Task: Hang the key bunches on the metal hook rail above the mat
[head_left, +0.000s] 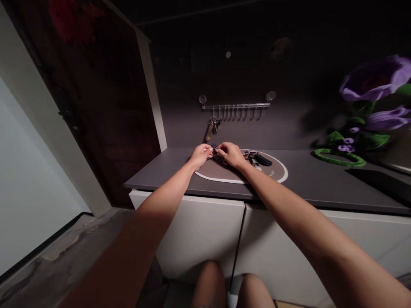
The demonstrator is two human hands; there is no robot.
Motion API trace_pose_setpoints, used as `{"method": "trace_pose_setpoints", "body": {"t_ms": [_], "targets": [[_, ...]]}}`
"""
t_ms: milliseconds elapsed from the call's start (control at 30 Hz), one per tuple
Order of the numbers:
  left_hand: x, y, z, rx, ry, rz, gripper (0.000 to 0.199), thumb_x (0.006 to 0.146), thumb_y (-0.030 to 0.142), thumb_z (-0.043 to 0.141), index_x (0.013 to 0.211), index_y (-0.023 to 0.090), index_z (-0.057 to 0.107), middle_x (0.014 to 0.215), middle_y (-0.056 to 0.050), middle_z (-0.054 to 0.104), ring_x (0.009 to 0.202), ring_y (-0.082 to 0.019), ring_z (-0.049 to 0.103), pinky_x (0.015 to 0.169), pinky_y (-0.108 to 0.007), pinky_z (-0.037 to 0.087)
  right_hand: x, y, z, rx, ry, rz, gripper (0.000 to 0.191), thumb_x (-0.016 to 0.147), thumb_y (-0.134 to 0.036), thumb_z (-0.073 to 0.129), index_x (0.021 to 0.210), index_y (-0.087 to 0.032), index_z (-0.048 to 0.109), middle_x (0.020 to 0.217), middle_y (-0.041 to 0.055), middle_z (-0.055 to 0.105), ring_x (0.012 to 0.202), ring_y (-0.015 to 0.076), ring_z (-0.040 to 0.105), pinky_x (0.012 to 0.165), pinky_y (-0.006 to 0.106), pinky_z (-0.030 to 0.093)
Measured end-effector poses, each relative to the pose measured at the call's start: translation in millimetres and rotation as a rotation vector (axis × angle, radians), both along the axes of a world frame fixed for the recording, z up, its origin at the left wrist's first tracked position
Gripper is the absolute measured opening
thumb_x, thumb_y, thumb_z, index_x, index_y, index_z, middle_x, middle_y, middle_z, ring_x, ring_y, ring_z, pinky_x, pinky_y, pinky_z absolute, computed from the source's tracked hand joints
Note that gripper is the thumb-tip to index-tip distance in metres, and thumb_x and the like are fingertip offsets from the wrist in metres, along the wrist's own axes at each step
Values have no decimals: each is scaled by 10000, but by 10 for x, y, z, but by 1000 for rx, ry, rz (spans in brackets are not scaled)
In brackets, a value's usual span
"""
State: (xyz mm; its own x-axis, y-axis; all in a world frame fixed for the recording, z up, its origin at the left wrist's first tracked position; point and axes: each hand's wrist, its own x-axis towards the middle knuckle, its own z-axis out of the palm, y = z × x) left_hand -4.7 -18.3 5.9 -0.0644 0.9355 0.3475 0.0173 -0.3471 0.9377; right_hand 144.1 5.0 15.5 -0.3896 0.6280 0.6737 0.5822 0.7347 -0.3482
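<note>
My left hand [201, 156] and my right hand [233, 155] meet over the left part of an oval mat [221, 174] with a white rim. Both have their fingertips pinched on a small dark metallic bunch that looks like keys [214, 148]; its details are too small to tell. Just right of my right hand, a pile of keys [252, 157] lies on the mat beside a dark, elongated case [263, 160]. Above my hands, another set of keys [214, 124] with a tan tag hangs at the left end of a clear hook rail [236, 106].
The mat lies on a grey countertop [305, 179] above white cabinet doors [199, 235]. Purple artificial flowers [375, 85] with a green fuzzy ring [340, 158] stand on the right, near a flat black object [382, 184]. A dark door [105, 107] is at the left.
</note>
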Motion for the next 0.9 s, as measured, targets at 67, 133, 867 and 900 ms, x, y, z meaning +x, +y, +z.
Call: {"method": "trace_pose_setpoints", "body": {"t_ms": [67,133,867,900], "targets": [[-1,3,-4,-7,-11,-11,57,817,109,491,765,124,508,619,16,566,594,-56,554,664,-211,470,-2,9,-1,15,2,-3,152,789,-278,524,765,-163,621,724,31,617,651,118,522,651,229,359],[-2,7,-7,-12,-25,-24,41,810,125,513,769,125,507,621,19,567,597,-58,559,685,-227,481,-4,13,-1,23,1,-10,139,787,-258,524,760,-160,619,724,34,616,658,118,516,661,230,358],[-18,34,-69,0,187,69,104,848,168,421,791,134,501,637,9,572,573,-55,529,586,-176,425,5,-45,16,-270,332,110,208,744,-359,502,796,-161,540,749,13,556,602,103,477,516,216,396],[-22,49,-87,21,220,72,111,844,180,424,786,136,506,640,8,574,573,-59,525,584,-180,420,6,-32,10,-271,347,117,213,738,-364,507,795,-160,535,742,10,554,601,101,475,525,218,398]]}}
